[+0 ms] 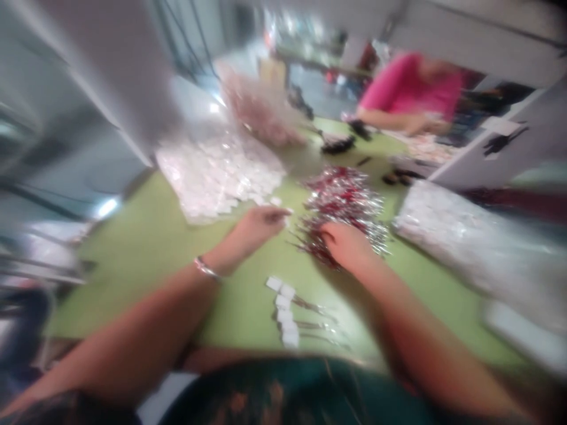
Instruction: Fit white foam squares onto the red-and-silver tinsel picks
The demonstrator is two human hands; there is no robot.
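My left hand [261, 227] is closed in a pinch just past the heap of small white pieces [230, 200]. A small white piece shows at its fingertips, blurred. To the right, my right hand [348, 243] reaches into a pile of shiny silver and red strands [343, 195]. Its fingers are curled, and the tips are partly hidden among the strands, so what they grip cannot be made out. Nearer to me lies a row of several white square tags [286, 313], overlapping, each with thin strands trailing right.
Clear plastic [177, 177] lies around the white pieces. Behind it stands a bag of pinkish items [266, 115]. A large plastic-wrapped white bundle [478, 248] lies at right on the green table [146, 254]. Across the table sits a person in a pink top [398, 88], near dark bundled items [337, 143].
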